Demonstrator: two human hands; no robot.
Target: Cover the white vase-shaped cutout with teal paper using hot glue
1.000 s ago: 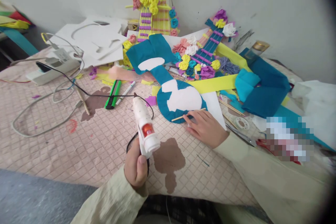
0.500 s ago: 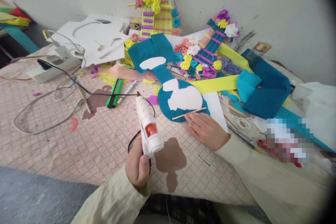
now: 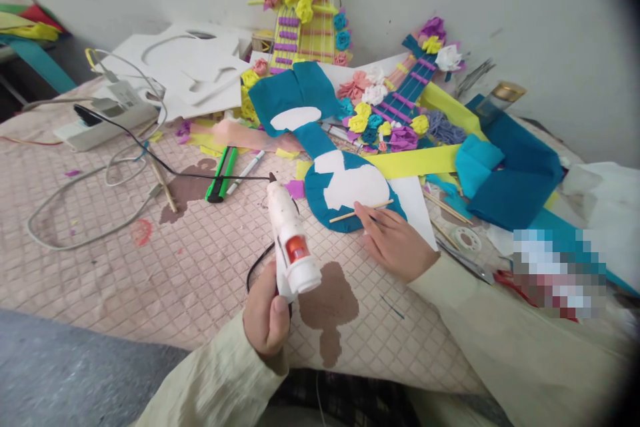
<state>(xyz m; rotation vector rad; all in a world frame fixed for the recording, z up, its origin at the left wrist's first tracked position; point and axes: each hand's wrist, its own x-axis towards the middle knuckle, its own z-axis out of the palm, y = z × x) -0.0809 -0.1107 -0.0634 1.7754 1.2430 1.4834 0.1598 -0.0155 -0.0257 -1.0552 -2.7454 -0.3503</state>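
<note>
My left hand [image 3: 267, 317] is wrapped around the handle of a white glue gun [image 3: 290, 237], its dark nozzle facing away from me and an orange part showing in its body. Fingers closed, my right hand [image 3: 397, 240] holds a thin wooden stick [image 3: 343, 216] with the index finger across it. The stick lies over the lower part of a guitar-shaped cutout [image 3: 319, 190] covered in teal paper, with white areas left uncovered. A white sheet [image 3: 420, 210] lies partly under the cutout's right side.
A green utility knife [image 3: 221, 175] and a white marker [image 3: 246, 172] lie left of the cutout. Behind stand decorated paper guitars [image 3: 410, 90]. A power strip [image 3: 107, 127] with trailing cables sits left. Folded teal paper [image 3: 520, 180] and red-handled scissors [image 3: 515, 287] lie right.
My right index finger has moved up across the stick, which stays over the cutout. The glue gun remains in my left hand. The whole view has shifted slightly.
</note>
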